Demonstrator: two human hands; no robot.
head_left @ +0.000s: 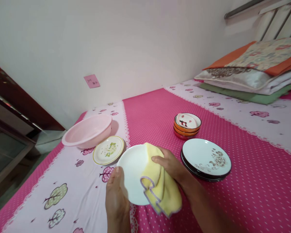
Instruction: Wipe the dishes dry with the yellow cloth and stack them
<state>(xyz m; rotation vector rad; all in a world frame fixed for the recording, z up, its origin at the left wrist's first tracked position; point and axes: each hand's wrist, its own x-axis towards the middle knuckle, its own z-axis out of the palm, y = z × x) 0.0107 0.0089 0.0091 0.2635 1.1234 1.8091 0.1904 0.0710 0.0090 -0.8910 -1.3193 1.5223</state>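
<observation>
A plain white plate (133, 174) is held up at the centre front, over the bed. My left hand (117, 194) grips its left rim, thumb on the near face. A yellow cloth (163, 191) with a purple stitched edge is draped over the plate's right side. My right hand (168, 161) is closed on that cloth and presses it around the right rim; the fingers behind are hidden. Just beyond the plate lies a small stack of yellow-rimmed plates (109, 150) with a green leaf print. Right of my right hand sits a stack of dark-rimmed plates (206, 157) with a brown flower.
A pink basin (88, 131) stands at the back left. Stacked orange and red bowls (187, 126), with a small white dish inside, stand behind the dark-rimmed plates. Folded bedding (252, 71) is piled at the far right. A pink note (92, 81) is on the wall behind the bed.
</observation>
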